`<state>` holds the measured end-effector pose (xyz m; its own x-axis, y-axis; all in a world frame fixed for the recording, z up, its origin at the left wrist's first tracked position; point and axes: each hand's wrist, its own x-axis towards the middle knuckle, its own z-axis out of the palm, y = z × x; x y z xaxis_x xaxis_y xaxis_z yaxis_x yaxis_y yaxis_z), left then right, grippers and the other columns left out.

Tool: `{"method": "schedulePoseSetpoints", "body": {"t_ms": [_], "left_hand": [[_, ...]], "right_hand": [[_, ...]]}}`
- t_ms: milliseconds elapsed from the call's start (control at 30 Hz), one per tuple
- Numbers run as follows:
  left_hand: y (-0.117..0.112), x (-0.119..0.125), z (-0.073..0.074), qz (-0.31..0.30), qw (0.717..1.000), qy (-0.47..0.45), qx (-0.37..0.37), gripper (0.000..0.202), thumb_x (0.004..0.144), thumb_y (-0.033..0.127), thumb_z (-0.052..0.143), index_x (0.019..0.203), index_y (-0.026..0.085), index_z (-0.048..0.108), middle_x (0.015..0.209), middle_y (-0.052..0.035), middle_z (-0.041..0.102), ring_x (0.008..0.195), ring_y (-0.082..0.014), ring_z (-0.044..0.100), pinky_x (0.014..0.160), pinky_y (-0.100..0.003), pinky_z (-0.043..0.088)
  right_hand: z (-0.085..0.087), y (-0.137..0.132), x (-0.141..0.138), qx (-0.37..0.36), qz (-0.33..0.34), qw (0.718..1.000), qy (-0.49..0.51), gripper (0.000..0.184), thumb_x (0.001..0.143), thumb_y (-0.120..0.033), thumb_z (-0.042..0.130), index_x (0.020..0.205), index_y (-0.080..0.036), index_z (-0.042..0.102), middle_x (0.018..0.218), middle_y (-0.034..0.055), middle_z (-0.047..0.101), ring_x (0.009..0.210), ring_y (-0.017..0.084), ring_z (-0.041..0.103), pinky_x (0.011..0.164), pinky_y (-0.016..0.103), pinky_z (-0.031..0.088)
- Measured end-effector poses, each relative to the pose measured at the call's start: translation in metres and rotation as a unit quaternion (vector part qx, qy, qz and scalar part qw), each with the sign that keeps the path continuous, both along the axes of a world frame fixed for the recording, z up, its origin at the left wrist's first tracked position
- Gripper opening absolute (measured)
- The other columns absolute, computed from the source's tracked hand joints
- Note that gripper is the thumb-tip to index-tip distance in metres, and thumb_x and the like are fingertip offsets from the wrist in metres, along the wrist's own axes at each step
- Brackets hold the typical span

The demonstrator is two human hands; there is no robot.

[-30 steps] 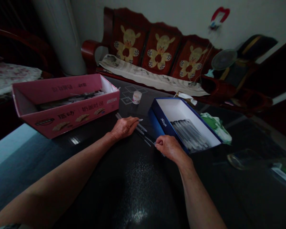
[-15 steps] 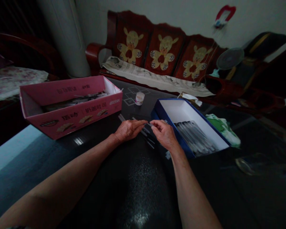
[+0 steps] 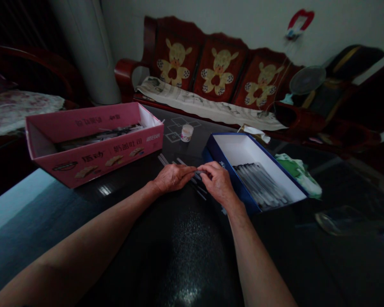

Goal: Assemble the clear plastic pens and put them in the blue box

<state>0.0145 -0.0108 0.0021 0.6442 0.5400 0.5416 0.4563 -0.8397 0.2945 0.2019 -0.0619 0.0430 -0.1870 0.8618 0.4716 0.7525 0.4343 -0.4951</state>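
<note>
My left hand (image 3: 173,177) and my right hand (image 3: 216,178) meet over the dark table, fingertips almost touching. Between them is a slim, pale, pen-like piece (image 3: 199,172), mostly covered by the fingers. The left fingers are pressed together along one end; the right thumb and fingers pinch the other. Under and behind the hands lie several loose clear pen tubes (image 3: 162,159) and dark slim pieces. Right of my right hand, a blue box (image 3: 252,204) with a white inside holds a row of pens (image 3: 264,183).
A pink carton (image 3: 115,160) with slim pieces inside stands on the left. A small white tub (image 3: 187,133) sits beyond my hands. Right of the blue box lie a green and white packet (image 3: 299,172) and a clear, flat object (image 3: 339,221). A wooden sofa (image 3: 195,64) stands behind the table.
My right hand has moved slightly left and closed in on my left fingertips, covering more of the slim piece. The boxes stay where they were.
</note>
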Motion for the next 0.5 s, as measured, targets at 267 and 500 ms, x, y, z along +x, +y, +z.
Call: {"method": "schedulePoseSetpoints", "body": {"t_ms": [267,500], "left_hand": [[0.0014,-0.0021,0.0035,-0.023,1.0,-0.004,-0.012,0.029,0.096,0.03,0.043,0.107,0.014,0.064,0.084,-0.0064,0.071,0.073,-0.016,0.068,0.064,-0.026,0.053],[0.001,-0.0018,0.0059,-0.049,0.998,-0.035,-0.001,0.028,0.096,0.028,0.042,0.097,0.012,0.065,0.077,-0.0061,0.067,0.07,-0.0141,0.064,0.064,-0.025,0.05]], "right_hand": [[0.0019,-0.0021,-0.0011,-0.013,0.007,0.999,0.043,0.016,0.079,-0.012,0.057,0.089,-0.02,0.068,0.088,0.0037,0.065,0.077,0.016,0.062,0.073,0.029,0.049],[0.006,-0.0034,-0.0033,-0.006,0.015,0.999,0.037,0.013,0.08,-0.014,0.058,0.087,-0.02,0.067,0.088,0.0037,0.064,0.076,0.016,0.061,0.072,0.028,0.048]]}}
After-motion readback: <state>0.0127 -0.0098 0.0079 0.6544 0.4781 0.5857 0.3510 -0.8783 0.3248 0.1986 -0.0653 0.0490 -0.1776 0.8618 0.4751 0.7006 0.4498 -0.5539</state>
